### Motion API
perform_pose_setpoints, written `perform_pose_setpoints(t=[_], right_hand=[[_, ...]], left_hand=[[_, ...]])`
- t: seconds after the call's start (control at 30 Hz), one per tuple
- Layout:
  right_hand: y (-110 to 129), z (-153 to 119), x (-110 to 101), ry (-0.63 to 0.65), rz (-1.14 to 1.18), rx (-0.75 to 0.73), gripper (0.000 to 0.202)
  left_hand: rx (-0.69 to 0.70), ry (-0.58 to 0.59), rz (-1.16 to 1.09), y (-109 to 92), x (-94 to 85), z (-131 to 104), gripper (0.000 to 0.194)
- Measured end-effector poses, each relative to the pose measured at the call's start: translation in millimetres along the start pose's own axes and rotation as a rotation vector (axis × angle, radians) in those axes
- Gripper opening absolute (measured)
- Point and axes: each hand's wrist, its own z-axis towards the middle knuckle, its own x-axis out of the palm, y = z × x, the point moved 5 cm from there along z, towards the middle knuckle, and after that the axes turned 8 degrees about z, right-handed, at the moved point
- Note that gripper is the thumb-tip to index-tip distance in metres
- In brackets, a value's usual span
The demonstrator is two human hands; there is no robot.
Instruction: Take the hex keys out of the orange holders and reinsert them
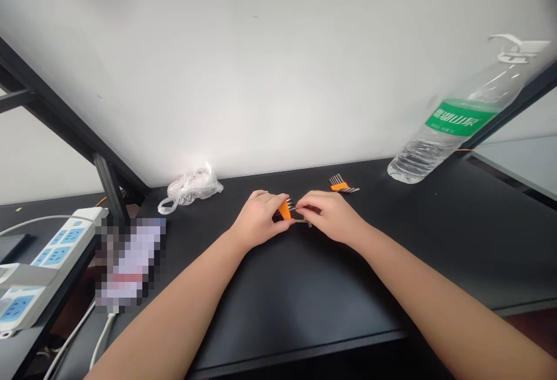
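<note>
My left hand (263,217) grips an orange plastic hex key holder (285,210) between thumb and fingers. Several metal hex keys (291,203) stick out of the holder on its right side. My right hand (333,214) is closed in a pinch at the end of one thin key, close beside the holder. Below the fingertips, a bent hex key (303,221) shows its short leg at the right; whether it sits in the holder I cannot tell. Behind my right hand, a second orange holder (340,187) with several metal keys lies on the black table (304,299).
A crumpled clear plastic bag (194,187) lies near the wall at left. At right stands a large water bottle (444,125) with a green label. A pixelated phone-like object (133,261) with a white cable and a power strip (56,255) are at left.
</note>
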Motion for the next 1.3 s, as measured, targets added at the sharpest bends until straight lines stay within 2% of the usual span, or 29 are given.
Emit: perform_pose_setpoints(t=[0.17, 0.3, 0.53, 0.73, 1.03, 1.13, 1.3], right_hand=[[1, 2, 10, 0.026, -0.035, 0.022, 0.016], [-6, 2, 7, 0.043, -0.092, 0.066, 0.009], [-28, -4, -9, 0.259, -0.161, 0.156, 0.014], [-31, -3, -10, 0.317, -0.187, 0.220, 0.013], [-27, -7, -13, 0.320, -0.574, 0.345, 0.005], [-24, -8, -15, 0.327, -0.523, 0.353, 0.009], [-6, -3, -16, 0.244, -0.257, 0.171, 0.009]], left_hand=[[0.029, -0.020, 0.003, -2, -0.1, 0, 0.050], [0.023, -0.009, 0.011, -2, 0.7, 0, 0.051], [-0.052, -0.007, 0.010, 8, 0.1, 0, 0.051], [-0.055, 0.007, 0.026, 9, -1.5, 2, 0.050], [-0.047, -0.006, 0.040, 8, -0.4, 3, 0.051], [-0.046, -0.005, 0.055, 8, -0.5, 3, 0.051], [-0.043, 0.002, 0.048, 6, -1.5, 3, 0.051]])
